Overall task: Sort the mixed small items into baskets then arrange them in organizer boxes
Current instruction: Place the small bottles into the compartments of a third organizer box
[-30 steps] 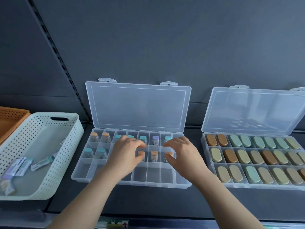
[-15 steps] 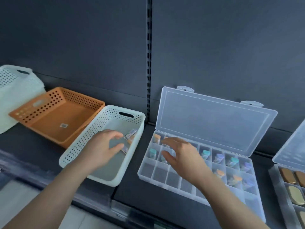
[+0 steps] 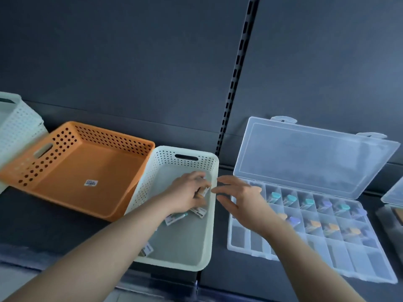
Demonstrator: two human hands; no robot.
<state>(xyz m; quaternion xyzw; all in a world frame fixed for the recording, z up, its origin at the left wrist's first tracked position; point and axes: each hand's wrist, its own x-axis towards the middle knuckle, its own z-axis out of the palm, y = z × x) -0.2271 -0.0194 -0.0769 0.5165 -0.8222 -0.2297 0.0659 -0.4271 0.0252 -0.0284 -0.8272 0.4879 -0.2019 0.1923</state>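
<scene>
Small labelled packets (image 3: pixel 175 217) are seen lying on the floor of a white perforated plastic basket (image 3: pixel 210 232), which is set on a dark shelf (image 3: pixel 54 223). One similar small item (image 3: pixel 204 191) is gripped by the curled fingers of the left hand (image 3: pixel 187 192) inside that basket. The right hand (image 3: pixel 242 199) is held released, fingers spread, over the left edge of a clear plastic organizer box (image 3: pixel 246 238). Its lid (image 3: pixel 305 158) is propped open, and small vials with teal, purple and orange caps (image 3: pixel 275 196) are held in its rear compartments. An orange perforated basket (image 3: pixel 87 166) is placed just beside the white one.
</scene>
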